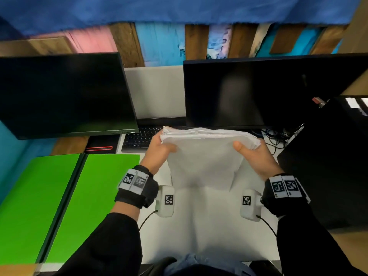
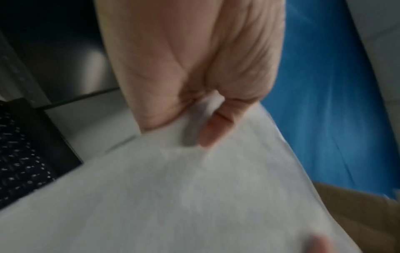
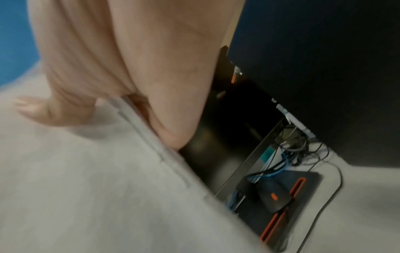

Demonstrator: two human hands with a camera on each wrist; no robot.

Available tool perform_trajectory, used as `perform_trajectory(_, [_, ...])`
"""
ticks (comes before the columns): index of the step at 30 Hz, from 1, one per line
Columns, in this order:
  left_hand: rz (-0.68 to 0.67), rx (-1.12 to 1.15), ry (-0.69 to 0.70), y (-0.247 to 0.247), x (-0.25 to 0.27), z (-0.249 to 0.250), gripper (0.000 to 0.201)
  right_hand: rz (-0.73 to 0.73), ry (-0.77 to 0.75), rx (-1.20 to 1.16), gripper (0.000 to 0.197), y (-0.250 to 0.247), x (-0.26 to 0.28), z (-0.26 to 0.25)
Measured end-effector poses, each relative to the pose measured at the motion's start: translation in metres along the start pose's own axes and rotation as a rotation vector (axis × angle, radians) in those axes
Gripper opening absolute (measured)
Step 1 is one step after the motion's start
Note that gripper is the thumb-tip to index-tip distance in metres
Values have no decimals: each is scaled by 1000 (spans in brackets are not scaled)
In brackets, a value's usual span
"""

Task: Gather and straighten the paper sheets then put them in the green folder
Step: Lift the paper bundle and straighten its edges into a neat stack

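Even, bright indoor light in the head view; straight edges bow at the borders. Two black monitor screens (image 1: 65,94) show faint dull reflections. Stack of white paper sheets (image 1: 207,156) casts a soft shadow on the white desk (image 1: 209,226). Both wrist views dimmer, heavily motion-blurred.

Two dark monitors, one at upper left (image 1: 63,94) and one at upper right (image 1: 258,92), stand above a black keyboard (image 1: 139,139) at center on the white desk (image 1: 209,226).
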State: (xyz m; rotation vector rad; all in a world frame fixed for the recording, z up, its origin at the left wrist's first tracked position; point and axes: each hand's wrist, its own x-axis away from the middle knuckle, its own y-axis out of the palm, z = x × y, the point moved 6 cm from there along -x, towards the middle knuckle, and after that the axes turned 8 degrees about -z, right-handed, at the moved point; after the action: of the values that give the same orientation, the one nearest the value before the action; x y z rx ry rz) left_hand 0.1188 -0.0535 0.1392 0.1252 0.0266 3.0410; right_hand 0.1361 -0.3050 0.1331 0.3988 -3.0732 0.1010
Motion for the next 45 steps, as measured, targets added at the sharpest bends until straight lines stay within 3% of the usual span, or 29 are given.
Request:
perform_trajectory(2, [93, 24, 34, 7, 0, 6, 32, 69, -24, -32, 4, -1, -2, -8])
perform_trajectory(3, [133, 40, 84, 8, 1, 15, 31, 67, -69, -32, 8, 0, -3, -14])
perform_trajectory(7, [248, 78, 233, -1, 2, 30, 42, -46, -205, -95, 19, 3, 0, -36])
perform_trajectory(10, [299, 88, 112, -1, 0, 2, 47, -74, -144, -16, 31, 7, -7, -15])
perform_trajectory(13, [349, 100, 40, -1, -1, -13, 39, -2, -137, -13, 39, 5, -11, -4])
perform_trajectory(16, [330, 102, 27, -5, -3, -13, 31, 46, -159, -27, 25, 0, -12, -4])
perform_trajectory(18, [304, 117, 29, -4, -4, -12, 29, 54, -157, 12, 28, -2, -13, -3])
perform_trajectory(22, [286, 155, 49, 6, -5, -11, 23, 18, -151, 24, 14, 3, -14, -7])
perform_trajectory(26, [335, 154, 176, -1, -2, -6, 20, -39, -143, -36, 38, 3, -11, -8])
perform_trajectory(29, [363, 63, 196, -3, -1, -4, 18, -65, -92, -48, 38, 7, -11, -5])
perform_trajectory(32, [402, -101, 173, 2, -1, -2, 12, 30, -101, 34, 16, 12, -14, -11])
perform_trajectory(38, [397, -185, 300, 6, -2, 17, 12, 87, -233, -5, 20, 6, -12, -34])
perform_trajectory(42, [369, -83, 215, 7, -1, -9, 17, 124, -136, -5, 18, 8, -8, -9])
perform_trajectory(45, [338, -129, 217, 7, -6, -6, 16, 136, -84, 7, 14, 6, -10, -3])
